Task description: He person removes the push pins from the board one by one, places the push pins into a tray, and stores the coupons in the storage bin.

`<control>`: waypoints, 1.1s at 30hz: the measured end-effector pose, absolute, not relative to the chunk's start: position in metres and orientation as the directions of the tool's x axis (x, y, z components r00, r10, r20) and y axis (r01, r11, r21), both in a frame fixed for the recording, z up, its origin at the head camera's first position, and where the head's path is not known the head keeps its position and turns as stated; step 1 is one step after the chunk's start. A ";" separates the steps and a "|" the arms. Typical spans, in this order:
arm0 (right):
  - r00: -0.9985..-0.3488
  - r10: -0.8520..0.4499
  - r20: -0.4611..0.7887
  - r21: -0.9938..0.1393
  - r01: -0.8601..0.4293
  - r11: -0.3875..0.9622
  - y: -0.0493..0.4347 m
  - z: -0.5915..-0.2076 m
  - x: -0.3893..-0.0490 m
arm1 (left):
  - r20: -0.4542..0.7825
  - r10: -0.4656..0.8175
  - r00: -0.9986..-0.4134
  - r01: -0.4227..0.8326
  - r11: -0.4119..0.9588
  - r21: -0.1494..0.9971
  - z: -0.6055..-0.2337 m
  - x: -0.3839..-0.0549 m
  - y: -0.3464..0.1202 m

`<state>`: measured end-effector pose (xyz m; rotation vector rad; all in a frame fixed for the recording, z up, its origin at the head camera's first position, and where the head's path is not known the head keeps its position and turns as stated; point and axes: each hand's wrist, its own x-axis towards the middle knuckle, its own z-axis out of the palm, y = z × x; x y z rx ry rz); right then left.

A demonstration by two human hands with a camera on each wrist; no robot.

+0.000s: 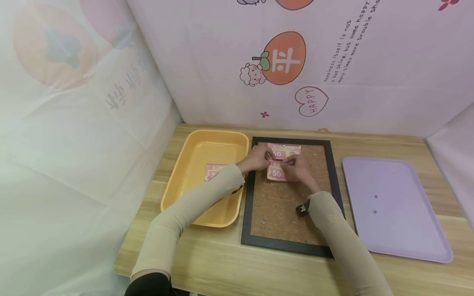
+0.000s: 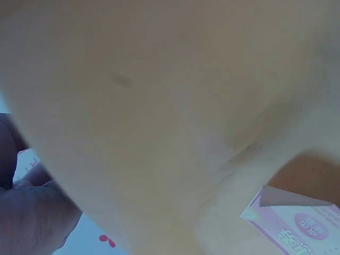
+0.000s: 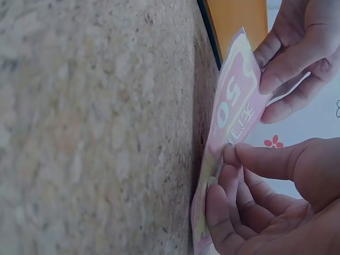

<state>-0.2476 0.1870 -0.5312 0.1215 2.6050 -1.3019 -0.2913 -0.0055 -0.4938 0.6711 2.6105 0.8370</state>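
My left hand (image 1: 256, 158) pinches the upper left edge of a pink coupon (image 1: 275, 174) marked 50, which is held up against the cork board (image 1: 275, 209). My right hand (image 1: 300, 169) is at the same coupon's top edge. Its thumb and forefinger pinch a small shiny push pin (image 3: 230, 144), mostly hidden by the fingertips. Just above, another pink coupon (image 1: 280, 154) lies on the board with a pin near its top. In the left wrist view, blurred skin fills most of the picture, and a coupon (image 2: 303, 228) shows at the lower right.
Left of the board stands a yellow tray (image 1: 185, 172) with another pink coupon (image 1: 212, 168) inside, partly behind my left sleeve. A purple tray (image 1: 392, 185) with two small dark items lies to the right. A curtain wall (image 1: 222, 82) rises behind the table.
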 end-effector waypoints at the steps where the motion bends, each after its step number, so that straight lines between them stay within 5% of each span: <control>1: -0.972 -0.029 -0.231 -0.782 0.168 0.601 0.187 -0.531 -0.247 | -0.148 0.526 -0.837 0.340 0.713 0.614 -0.494 -0.291 -0.006; 26: -0.977 -0.045 -0.208 -0.799 0.144 0.584 0.199 -0.512 -0.233 | -0.091 0.502 -0.860 0.275 0.607 0.745 -0.489 -0.284 -0.032; 33: -0.992 -0.054 -0.110 -0.774 0.051 0.631 0.207 -0.505 -0.230 | -0.103 0.492 -0.864 0.212 0.542 0.813 -0.487 -0.280 -0.042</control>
